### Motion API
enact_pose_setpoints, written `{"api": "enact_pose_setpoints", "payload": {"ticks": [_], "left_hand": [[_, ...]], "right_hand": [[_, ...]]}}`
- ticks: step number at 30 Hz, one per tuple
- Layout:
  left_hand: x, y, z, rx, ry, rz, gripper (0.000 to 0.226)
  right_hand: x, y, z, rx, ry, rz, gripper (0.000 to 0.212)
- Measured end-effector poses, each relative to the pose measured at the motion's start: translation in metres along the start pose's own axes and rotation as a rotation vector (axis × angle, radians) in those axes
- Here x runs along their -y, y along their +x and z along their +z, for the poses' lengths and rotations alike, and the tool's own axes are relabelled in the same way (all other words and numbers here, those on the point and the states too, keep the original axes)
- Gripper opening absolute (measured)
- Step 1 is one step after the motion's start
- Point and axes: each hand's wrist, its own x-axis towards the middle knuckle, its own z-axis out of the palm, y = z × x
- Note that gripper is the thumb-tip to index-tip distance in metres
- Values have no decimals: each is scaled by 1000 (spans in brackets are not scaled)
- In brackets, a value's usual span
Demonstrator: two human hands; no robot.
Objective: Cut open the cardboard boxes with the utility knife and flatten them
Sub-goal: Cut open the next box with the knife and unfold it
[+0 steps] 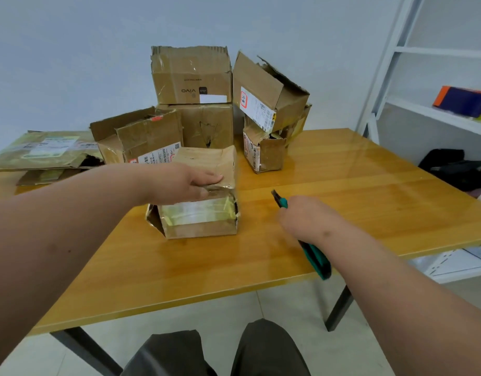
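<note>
The left hand [185,183] lies palm down on top of the near box [204,196], fingers [211,178] fairly straight and flat on the crumpled top, thumb down over the front edge against the taped face. This box stands on the tabletop [342,185] in front of the person, its near side shiny with clear tape and its left corner torn open.

The right hand [307,218] is closed round the knife [281,203], a teal utility knife. The dark tip points up and away, toward the far boxes; the handle end sticks out below the wrist, over the tabletop's near edge. The knife is to the right of the near box and does not touch it.

Behind, more boxes crowd the far side: a stack of two [196,99], a tilted open one [266,93] to its right resting on a small box [263,153], and a torn one [141,137] at left. Flattened cardboard [41,150] lies at the far left. A white shelf [437,112] stands at right.
</note>
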Motion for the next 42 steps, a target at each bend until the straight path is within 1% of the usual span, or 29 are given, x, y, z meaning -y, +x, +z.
{"api": "enact_pose_setpoints", "payload": {"ticks": [3,5,6,8,9,10,12,13,15,16,18,20,23,26,29,30,32,33,34,36,37,39,42], "left_hand": [[5,-13,-12,-49,46,-77,46],[10,-21,-16,-111,207,-117,47],[13,-24,-15,-137,269,-122,52],[18,-28,-12,-167,259,-130,60],[20,-30,-12,-177,211,-132,58],[22,-32,-11,-190,156,-124,50],[26,-33,-9,-205,127,-87,31],[27,-32,-7,-208,162,-73,36],[25,-29,1,-222,289,-72,61],[23,-27,7,-234,372,-56,67],[19,-21,14,-252,454,-12,67],[18,-21,11,-230,397,11,59],[26,-32,1,-211,246,20,39],[38,-43,0,-219,140,8,36],[43,-49,2,-226,67,-12,49],[45,-51,3,-212,52,-13,53],[45,-54,4,-168,64,-20,50],[44,-54,6,-163,119,-31,48],[42,-54,9,-190,226,-49,48],[38,-48,21,-314,510,-76,58],[36,-45,29,-382,615,-79,63],[34,-39,43,-472,722,-81,69],[40,-37,53,-546,783,-82,74]], "right_hand": [[-1,10,3,-40,-213,-19,25],[-1,16,5,-74,-346,-23,32],[-1,18,6,-89,-403,-25,34],[-1,21,12,-99,-469,-32,34],[-1,23,16,-93,-472,-36,33],[-1,25,19,-86,-459,-42,34],[0,26,24,-100,-413,-50,40],[1,27,25,-123,-381,-65,43],[6,26,27,-188,-279,-104,47],[8,25,27,-220,-209,-132,49],[14,23,28,-260,-88,-209,54],[20,24,28,-251,32,-289,62],[27,28,25,-205,242,-311,77],[37,30,25,-120,444,-329,83],[49,28,30,-93,567,-350,73],[52,26,32,-110,596,-349,66],[54,23,35,-157,594,-341,48],[53,20,38,-183,576,-341,41],[53,18,40,-205,562,-345,33],[53,14,44,-241,549,-353,22],[54,11,45,-254,544,-354,18],[54,5,46,-266,522,-355,14],[54,1,42,-244,529,-346,20]]}}
